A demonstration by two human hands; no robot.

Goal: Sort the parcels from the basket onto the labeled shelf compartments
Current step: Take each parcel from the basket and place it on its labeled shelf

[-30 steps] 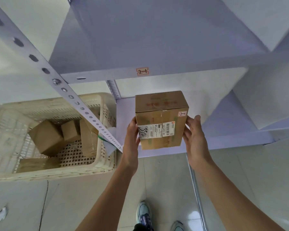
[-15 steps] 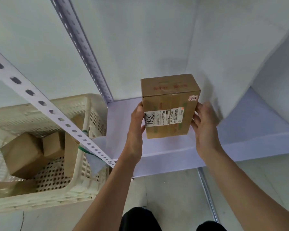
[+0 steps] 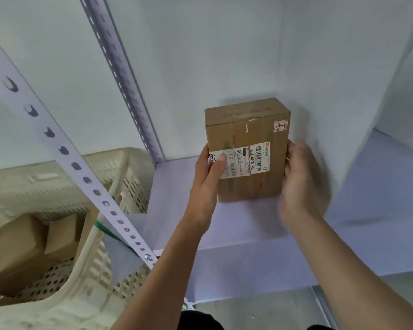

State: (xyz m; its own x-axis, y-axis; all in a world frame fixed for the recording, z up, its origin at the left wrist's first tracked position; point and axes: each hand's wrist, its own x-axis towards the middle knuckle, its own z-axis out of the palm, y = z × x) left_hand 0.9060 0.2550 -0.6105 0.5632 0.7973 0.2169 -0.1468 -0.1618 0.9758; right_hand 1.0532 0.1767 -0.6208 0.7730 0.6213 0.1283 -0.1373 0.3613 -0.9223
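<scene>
**Seat the parcel square before you let go**

The parcel (image 3: 247, 148) stands on end on the lower shelf (image 3: 248, 232), deep in the bay, close to the back wall (image 3: 200, 67) and the side panel (image 3: 343, 103) on your right. Its bottom edge looks to be down on the shelf board, though the angle leaves that uncertain.

Your left hand (image 3: 209, 184) grips the parcel's left edge, with the thumb (image 3: 221, 160) curled over the end of the shipping label (image 3: 246, 161). Your right hand (image 3: 301, 184) sits against the right edge but is smeared by motion, so whether it is clasping the box or only brushing it cannot be told.

To finish this well:
- Feel the base go flat on the shelf before easing either hand away, since a box on end can tip.
- Leave the shipping label and the red tag (image 3: 281, 126) facing out so they can be read against the bay's marking.
- Draw your left arm straight back so it passes clear of the slotted post (image 3: 65, 151).

More boxes (image 3: 17, 246) wait in the basket (image 3: 81, 294) at your left.
</scene>
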